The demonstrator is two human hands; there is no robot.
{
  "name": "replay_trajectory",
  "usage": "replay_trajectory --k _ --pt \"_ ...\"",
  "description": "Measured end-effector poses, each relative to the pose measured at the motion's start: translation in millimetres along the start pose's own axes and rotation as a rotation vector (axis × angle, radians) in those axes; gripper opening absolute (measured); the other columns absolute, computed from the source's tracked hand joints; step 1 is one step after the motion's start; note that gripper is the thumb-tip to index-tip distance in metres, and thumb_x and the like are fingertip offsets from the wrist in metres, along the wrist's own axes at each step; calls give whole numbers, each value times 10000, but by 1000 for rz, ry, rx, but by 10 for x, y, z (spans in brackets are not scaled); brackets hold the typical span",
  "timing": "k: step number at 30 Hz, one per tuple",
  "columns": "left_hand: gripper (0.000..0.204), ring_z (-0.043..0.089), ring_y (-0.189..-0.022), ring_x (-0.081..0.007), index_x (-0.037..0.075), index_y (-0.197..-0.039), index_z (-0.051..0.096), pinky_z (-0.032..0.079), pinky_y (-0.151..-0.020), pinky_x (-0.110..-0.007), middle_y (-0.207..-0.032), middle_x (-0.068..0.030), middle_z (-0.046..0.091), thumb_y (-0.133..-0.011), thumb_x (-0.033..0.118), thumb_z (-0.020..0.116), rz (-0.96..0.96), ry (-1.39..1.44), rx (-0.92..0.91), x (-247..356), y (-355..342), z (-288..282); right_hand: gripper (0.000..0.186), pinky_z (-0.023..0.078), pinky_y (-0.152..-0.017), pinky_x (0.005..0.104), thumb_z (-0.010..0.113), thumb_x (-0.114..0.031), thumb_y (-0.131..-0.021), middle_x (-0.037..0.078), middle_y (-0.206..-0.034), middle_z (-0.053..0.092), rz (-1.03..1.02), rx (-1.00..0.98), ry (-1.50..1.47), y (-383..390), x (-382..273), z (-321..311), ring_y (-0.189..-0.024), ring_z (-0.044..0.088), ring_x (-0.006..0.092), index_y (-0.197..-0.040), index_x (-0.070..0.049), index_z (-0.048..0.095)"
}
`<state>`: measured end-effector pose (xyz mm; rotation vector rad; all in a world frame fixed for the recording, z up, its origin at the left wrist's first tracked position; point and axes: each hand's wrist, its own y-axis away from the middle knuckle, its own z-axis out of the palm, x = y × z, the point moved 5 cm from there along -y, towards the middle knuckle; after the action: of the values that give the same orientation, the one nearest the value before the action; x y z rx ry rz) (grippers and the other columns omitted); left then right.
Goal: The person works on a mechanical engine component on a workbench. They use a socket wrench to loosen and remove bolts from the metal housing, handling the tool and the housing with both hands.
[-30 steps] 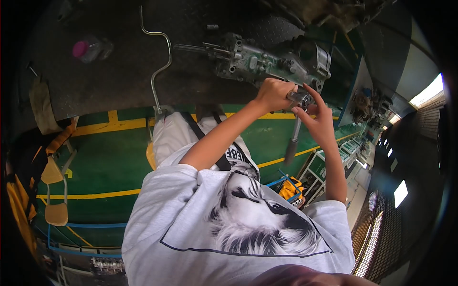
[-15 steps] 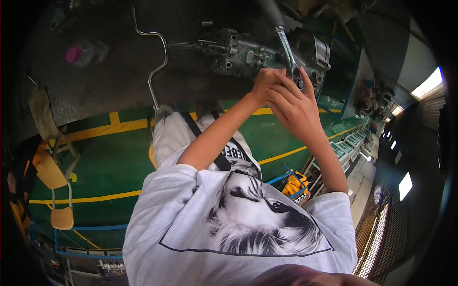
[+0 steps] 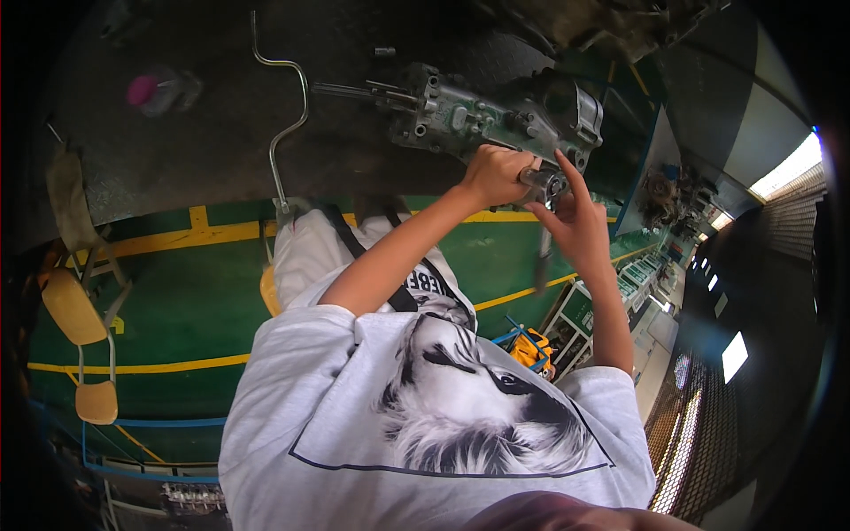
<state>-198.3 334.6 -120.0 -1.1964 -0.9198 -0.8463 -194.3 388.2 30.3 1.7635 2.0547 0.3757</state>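
Place: a mechanical workshop
Underfoot: glossy green-painted floor (image 3: 195,327) marked with straight yellow lines (image 3: 150,367)
Work surface: dark, textured metal tabletop (image 3: 204,150)
Machinery: grey cast-metal housing (image 3: 482,115) with bolt holes and thin projecting rods, lying on the tabletop
Hand tool: silver metal ratchet wrench (image 3: 544,252) just beside the housing
Seating: metal-framed chair with yellowish wooden panels (image 3: 75,305)
Enclosure: metal mesh panels (image 3: 717,425) along the right
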Motion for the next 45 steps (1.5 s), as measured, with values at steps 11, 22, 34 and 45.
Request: replay_trajectory --k 11,22,34,45 --pt "232 630 -582 -301 53 -707 574 495 -533 -374 -595 -106 591 -669 237 710 58 31 -64 -133 103 -14 396 307 -1073 475 667 -105 -796 72 -1152 623 -654 -21 164 -48 -661 95 -1210 504 275 -1186 -92 599" --pt "151 607 -537 -286 84 -668 545 469 -499 -370 -563 -98 570 -719 158 667 2 39 20 -65 53 -1 718 473 -603 307 756 -283 -761 129 -923 632 -171 88 364 -20 -29 11 -747 625 256 -1360 -67 424" --pt "234 554 -498 -297 68 -650 510 425 -463 -385 -552 -100 521 -758 212 660 31 83 -6 -107 104 15 400 380 -999 435 638 -3 -744 97 -1259 575 -522 -111 -1 127 -636 112 -1219 496 307 -1138 -74 624" --pt "239 615 -570 -310 86 -701 562 474 -512 -385 -582 -105 576 -618 224 739 -48 152 37 -152 52 -89 535 141 -1132 547 670 -396 -773 58 -1233 571 -400 210 558 -302 -359 20 -1351 356 300 -1178 -64 566"
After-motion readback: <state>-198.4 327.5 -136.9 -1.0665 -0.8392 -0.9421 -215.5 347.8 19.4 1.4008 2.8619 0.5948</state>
